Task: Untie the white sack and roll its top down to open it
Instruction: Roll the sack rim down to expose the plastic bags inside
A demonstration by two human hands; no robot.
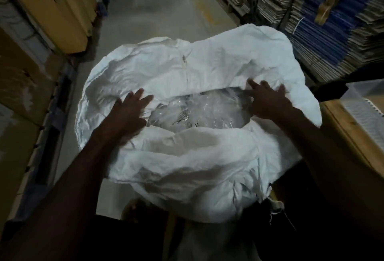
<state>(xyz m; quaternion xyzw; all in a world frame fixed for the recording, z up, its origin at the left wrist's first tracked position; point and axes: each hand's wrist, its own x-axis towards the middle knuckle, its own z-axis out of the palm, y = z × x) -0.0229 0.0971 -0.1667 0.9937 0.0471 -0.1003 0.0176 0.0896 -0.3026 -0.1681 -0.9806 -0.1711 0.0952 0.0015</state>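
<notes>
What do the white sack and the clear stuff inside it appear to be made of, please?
White sack: probably woven plastic fabric, matte, holding stiff creases, with frayed threads at its edge. Clear contents: glossy transparent plastic, likely film or packaging, judging by glints; too blurred to say more.

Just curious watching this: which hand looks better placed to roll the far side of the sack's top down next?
Probably the right hand: it already lies on the far flap of the white sack. The left hand rests on the side rim.

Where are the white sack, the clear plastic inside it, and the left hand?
white sack [207,156], head view, near rolled rim.
clear plastic [207,111], head view, crumpled middle in the opening.
left hand [129,111], head view, back of hand.
</notes>
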